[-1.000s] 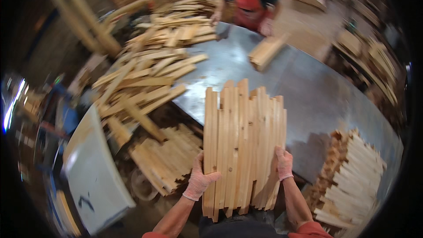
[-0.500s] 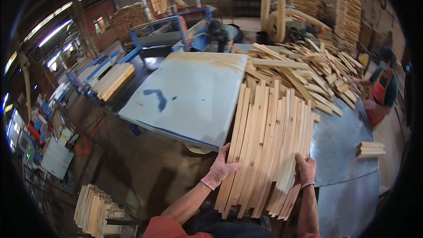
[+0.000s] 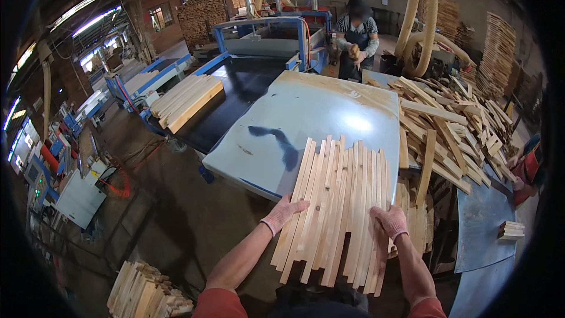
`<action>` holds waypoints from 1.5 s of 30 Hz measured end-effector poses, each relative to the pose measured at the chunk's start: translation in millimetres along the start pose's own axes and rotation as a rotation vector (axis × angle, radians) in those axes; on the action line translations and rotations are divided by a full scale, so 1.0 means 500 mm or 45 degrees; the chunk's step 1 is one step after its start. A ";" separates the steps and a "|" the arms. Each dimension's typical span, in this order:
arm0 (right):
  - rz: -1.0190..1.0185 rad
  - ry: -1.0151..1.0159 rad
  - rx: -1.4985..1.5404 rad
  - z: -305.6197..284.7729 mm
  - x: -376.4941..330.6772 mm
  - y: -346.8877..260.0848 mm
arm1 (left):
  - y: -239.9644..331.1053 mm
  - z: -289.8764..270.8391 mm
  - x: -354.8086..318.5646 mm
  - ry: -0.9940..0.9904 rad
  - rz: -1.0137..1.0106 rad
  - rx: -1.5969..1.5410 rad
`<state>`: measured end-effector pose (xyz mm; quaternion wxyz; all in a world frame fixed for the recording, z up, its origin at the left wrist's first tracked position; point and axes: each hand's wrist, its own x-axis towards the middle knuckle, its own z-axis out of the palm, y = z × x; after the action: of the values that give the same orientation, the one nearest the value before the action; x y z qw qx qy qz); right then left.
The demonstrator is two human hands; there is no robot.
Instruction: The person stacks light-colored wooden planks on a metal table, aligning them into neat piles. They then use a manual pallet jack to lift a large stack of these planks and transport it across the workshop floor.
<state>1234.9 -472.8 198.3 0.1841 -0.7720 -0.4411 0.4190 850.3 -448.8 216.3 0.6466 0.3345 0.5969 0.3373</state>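
A wide bundle of wooden strips (image 3: 332, 212) lies side by side between my gloved hands, its ends uneven. My left hand (image 3: 283, 212) grips the bundle's left edge, thumb over the top. My right hand (image 3: 390, 222) clasps the right edge in the same way. The far part of the bundle overlaps the near right corner of a pale, stained tabletop (image 3: 329, 112); whether it touches that surface I cannot tell. The fingers under the strips are hidden.
A heap of loose wood pieces (image 3: 453, 123) lies at the right. Boards (image 3: 187, 100) rest on the blue-framed machine (image 3: 259, 41) at the left. One person (image 3: 358, 35) stands beyond the tabletop, another (image 3: 525, 168) at the far right. A wood stack (image 3: 144, 294) stands lower left.
My view has turned left. Both hands have carried the strips from beside the wood heap over to the pale tabletop's near corner. The person at the back now stands more upright.
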 end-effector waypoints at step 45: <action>0.040 0.214 -0.066 1.135 0.423 -1.300 | 0.649 -1.316 0.770 0.529 0.052 2.143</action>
<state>488.1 8.1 191.1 0.1939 -0.8158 -0.4227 0.3438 204.9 70.4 235.3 0.0557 0.6439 0.7481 -0.1508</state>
